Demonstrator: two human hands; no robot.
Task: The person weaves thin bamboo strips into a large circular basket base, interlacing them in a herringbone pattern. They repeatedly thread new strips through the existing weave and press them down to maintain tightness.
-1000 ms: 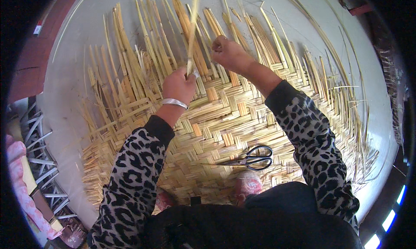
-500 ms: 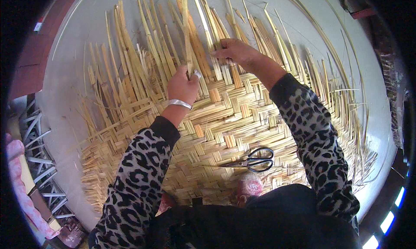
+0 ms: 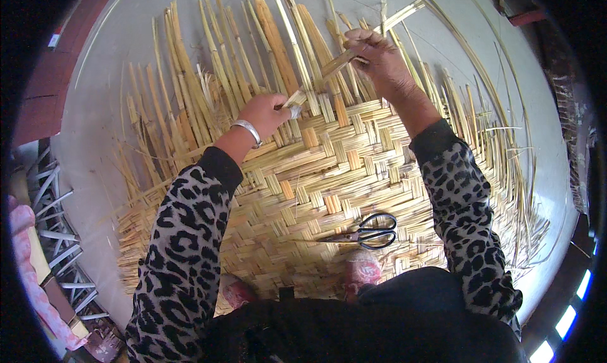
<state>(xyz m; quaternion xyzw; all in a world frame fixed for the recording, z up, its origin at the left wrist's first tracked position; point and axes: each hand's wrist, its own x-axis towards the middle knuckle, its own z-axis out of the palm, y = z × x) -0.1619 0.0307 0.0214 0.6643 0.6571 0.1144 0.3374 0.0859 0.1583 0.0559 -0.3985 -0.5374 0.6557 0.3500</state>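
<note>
A broad woven mat of pale split-reed strips lies before me, with loose strip ends fanning out along its far edge. My left hand pinches a short piece of flat strip at that edge; something whitish is wrapped on a finger. Farther right and higher, my right hand grips a flat reed strip that slants from upper right down toward my left hand. Upright strips cross between the hands, so I cannot tell if both hold one strip. Dark-handled scissors rest on the mat's near part.
My feet in red-and-white patterned footwear are at the mat's near edge. A pale floor surrounds it. At the left stand a metal lattice frame and pink cloth. Long thin strips curve along the right.
My right hand has moved right and up, and the strip that stood upright from my left hand now leans over to the right. My left hand has shifted slightly.
</note>
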